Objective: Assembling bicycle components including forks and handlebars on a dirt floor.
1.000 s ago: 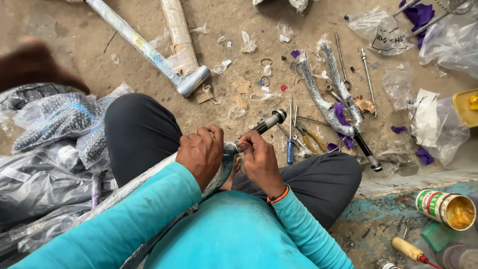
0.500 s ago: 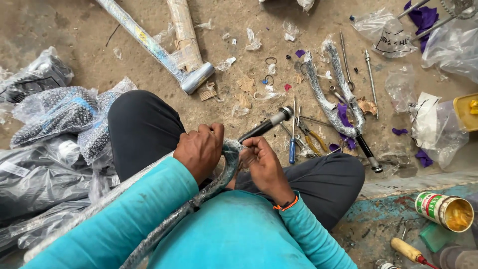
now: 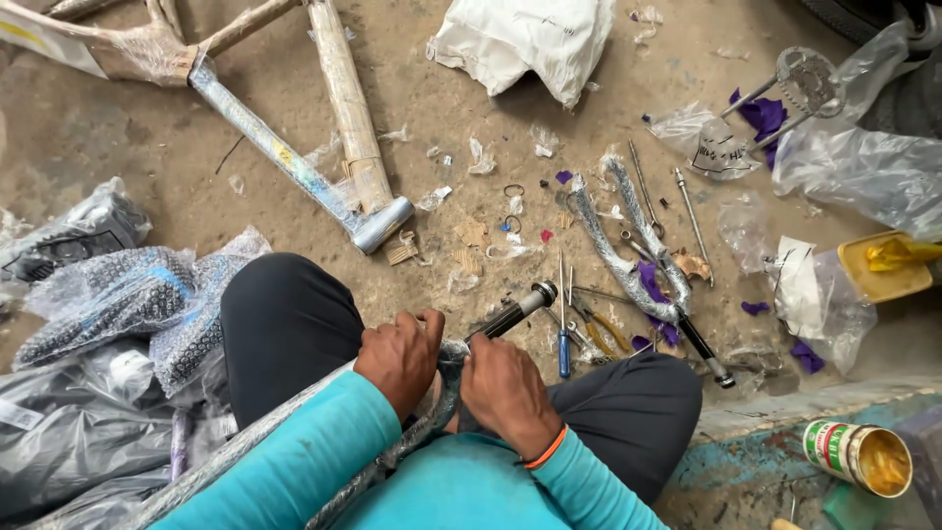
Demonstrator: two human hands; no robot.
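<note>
Gripping a plastic-wrapped bicycle fork across the lap, both hands are clenched around it just below its dark steerer tube. The left hand wraps the wrapped crown from the left side, fingers curled over the top and knuckles facing up. The right hand closes on the same part from the right, touching the left hand; its thumb side points toward the tube. An orange band circles the right wrist. Both arms wear turquoise sleeves.

The steerer tube projects up and to the right from between the hands, ending in a pale cap above the ground. The fork's wrapped legs run down and to the left past the left forearm toward the bottom edge of the view.

The person sits with dark trousers, knees spread. Just beyond the right knee lie a blue-handled screwdriver and yellow-handled pliers. Near these rests a second wrapped fork with a dark stem. Farther out, a bicycle frame wrapped in cardboard and film lies on the dirt floor. Bagged parts are piled at the left. An open tin can lies on its side at the lower right, and a yellow tray sits at the right edge.
</note>
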